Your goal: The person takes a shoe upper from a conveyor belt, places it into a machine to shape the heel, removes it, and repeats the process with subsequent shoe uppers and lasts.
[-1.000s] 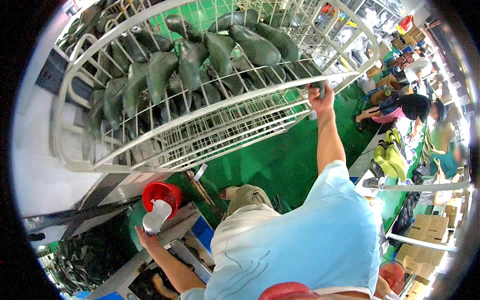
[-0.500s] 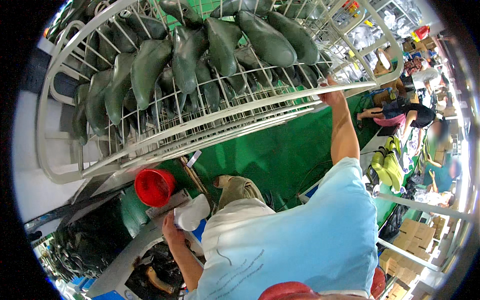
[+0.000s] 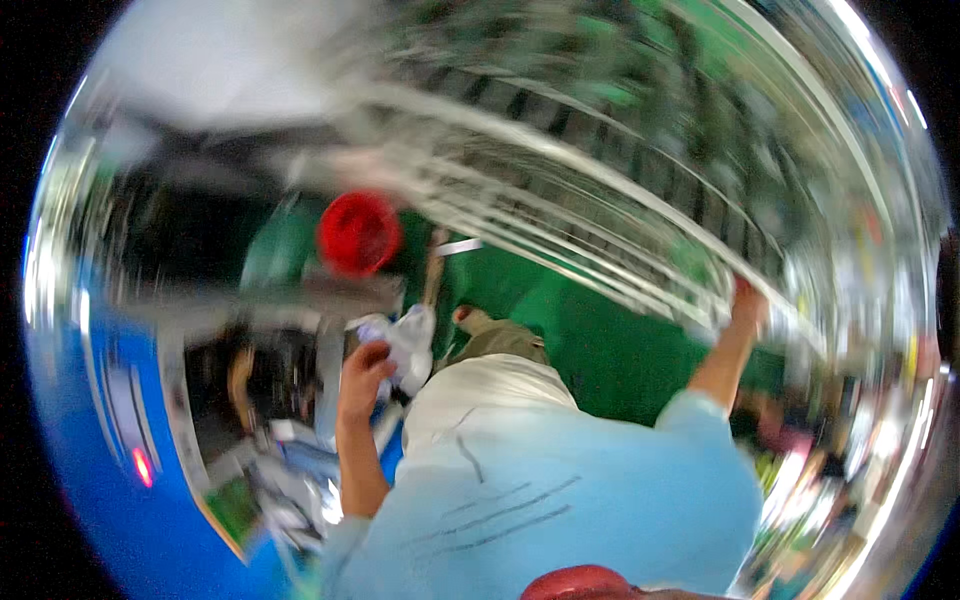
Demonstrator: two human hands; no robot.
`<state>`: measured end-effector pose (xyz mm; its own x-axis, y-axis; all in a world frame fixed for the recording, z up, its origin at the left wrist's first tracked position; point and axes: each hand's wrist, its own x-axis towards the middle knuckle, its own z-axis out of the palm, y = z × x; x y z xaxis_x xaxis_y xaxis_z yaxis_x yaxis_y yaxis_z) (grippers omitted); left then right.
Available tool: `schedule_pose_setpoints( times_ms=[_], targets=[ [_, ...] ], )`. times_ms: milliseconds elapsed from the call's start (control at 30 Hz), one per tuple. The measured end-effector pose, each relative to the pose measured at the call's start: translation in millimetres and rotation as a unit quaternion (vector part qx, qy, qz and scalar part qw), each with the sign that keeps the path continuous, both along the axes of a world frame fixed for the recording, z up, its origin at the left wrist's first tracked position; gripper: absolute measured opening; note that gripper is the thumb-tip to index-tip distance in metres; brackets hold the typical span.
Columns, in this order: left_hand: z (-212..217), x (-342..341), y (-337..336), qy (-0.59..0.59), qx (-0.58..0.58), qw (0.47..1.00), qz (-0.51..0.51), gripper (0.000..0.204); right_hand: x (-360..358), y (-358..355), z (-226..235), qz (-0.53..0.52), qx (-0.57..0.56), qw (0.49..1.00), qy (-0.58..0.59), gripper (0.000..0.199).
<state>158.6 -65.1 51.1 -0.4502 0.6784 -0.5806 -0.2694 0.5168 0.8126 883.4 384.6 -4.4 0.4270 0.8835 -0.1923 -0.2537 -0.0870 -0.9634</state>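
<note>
We see a crumpled white cloth or bag of soft, thin material gripped in the left hand, whose fingers are curled shut around its lower edge; the bundle sits just above the fist, low and left of centre, close to the light blue shirt at the chest; the whole picture is smeared by motion, so we cannot tell what the material really is; just above and left of the bundle is a round red plastic cap or tub, near it but apart; beneath the hand lies a dark, cluttered worktop with blue edging, its contents too blurred to name; further out, the right hand is raised on a straight arm and its fingers appear closed on the lower rail of a large white wire rack that sweeps across the top of the view, loaded with dark green shapes we cannot make out; green floor shows between rack and body; in our judgement the risks are these: the loose cloth could snag on the rack's wires or on the clutter below, since it trails free of the fist; and with the view swinging this fast, the rack could roll or tip against a one-handed hold
</note>
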Motion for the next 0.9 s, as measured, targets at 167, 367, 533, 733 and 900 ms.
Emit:
schedule_pose_setpoints(
  times_ms=[167, 367, 533, 733, 900],
  targets=[
    [33, 19, -147, -0.057, 0.012, 0.979, 0.195, 0.042, -247, -47, 19, -0.158, -0.069, 0.979, -0.108, 0.025],
    [60, 73, -360, -0.008, 0.023, 0.891, 0.454, 0.031, -565, -191, 111, 0.497, 0.017, 0.865, -0.063, 0.030],
    [13, 86, -488, 0.210, -0.092, 0.785, 0.576, 0.024, -732, -329, 139, 0.669, 0.184, 0.687, -0.215, 0.034],
    [-125, 110, -592, 0.302, -0.409, 0.738, 0.444, 0.017, -881, -552, 210, 0.633, 0.625, 0.437, -0.136, 0.026],
    [-100, 39, -620, 0.328, -0.451, 0.710, 0.431, 0.021, -961, -687, 211, 0.459, 0.783, 0.337, -0.252, 0.042]
  ],
)
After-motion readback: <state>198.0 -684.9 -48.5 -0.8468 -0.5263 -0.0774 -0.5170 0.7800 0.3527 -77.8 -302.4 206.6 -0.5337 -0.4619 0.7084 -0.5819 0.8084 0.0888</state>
